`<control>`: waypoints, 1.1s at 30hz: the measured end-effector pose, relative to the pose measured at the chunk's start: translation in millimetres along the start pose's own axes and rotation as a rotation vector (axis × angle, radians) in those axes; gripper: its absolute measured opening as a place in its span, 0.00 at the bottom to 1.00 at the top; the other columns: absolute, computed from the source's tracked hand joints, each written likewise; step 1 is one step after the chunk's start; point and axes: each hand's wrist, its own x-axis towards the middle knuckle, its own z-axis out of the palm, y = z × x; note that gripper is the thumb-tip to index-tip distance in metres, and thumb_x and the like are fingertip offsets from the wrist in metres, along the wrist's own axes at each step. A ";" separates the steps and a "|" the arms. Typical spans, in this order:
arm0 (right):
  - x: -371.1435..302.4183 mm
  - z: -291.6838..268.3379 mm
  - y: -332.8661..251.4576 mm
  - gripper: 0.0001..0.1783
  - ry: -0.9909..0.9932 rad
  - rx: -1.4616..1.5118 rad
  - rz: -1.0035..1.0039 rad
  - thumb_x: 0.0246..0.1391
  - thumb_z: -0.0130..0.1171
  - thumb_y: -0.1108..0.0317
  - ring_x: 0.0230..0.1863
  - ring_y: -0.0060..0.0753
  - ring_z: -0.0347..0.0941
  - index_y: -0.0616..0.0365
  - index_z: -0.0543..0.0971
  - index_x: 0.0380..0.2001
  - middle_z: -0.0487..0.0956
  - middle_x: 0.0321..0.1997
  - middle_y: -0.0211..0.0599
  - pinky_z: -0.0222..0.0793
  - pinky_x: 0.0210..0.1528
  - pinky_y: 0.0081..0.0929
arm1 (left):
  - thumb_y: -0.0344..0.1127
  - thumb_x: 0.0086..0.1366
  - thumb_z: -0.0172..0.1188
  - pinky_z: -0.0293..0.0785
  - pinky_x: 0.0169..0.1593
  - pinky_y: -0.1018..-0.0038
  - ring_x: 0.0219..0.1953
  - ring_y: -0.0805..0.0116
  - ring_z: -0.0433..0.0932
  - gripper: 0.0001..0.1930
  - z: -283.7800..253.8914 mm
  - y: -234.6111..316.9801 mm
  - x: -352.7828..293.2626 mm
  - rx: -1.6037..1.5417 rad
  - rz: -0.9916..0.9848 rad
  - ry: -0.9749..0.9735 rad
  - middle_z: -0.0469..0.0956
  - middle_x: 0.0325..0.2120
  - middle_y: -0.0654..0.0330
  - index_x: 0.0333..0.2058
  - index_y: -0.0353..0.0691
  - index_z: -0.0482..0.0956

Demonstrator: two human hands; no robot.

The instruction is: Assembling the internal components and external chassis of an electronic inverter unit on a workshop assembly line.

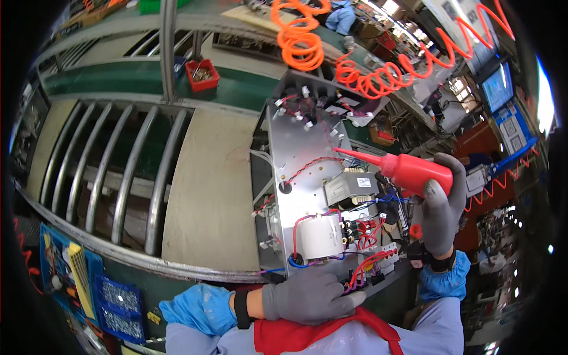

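In my right hand [441,204], grey-gloved and raised on the right, is a red squeeze bottle [417,173]. The bottle's long thin nozzle points left, over an open metal chassis [287,151]. My left hand [310,297], also gloved, lies at the chassis' near end with its fingers loosely stretched to the right, close to red wires [364,266]. It holds nothing that I can see. Inside the chassis sit a white cylindrical part [321,236], a transformer [351,187] and bundles of red and blue wires. White connectors [307,112] hang at its far end.
To the left are a roller conveyor [122,177] and a beige board [213,183]. Blue trays of screws [120,307] stand at the lower left. A red bin [202,75] is farther back. Coiled orange air hoses [300,44] hang above the far end. A screen [497,87] stands at the right.
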 end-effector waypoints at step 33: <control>-176.7 -224.0 144.7 0.13 0.821 0.037 0.488 0.57 0.57 0.58 0.34 0.27 0.72 0.52 0.74 0.41 0.74 0.38 0.30 0.72 0.34 0.26 | 0.39 0.48 0.70 0.58 0.24 0.63 0.19 0.61 0.66 0.25 6.0 26.3 -27.4 0.135 -0.222 0.032 0.63 0.17 0.61 0.46 0.44 0.77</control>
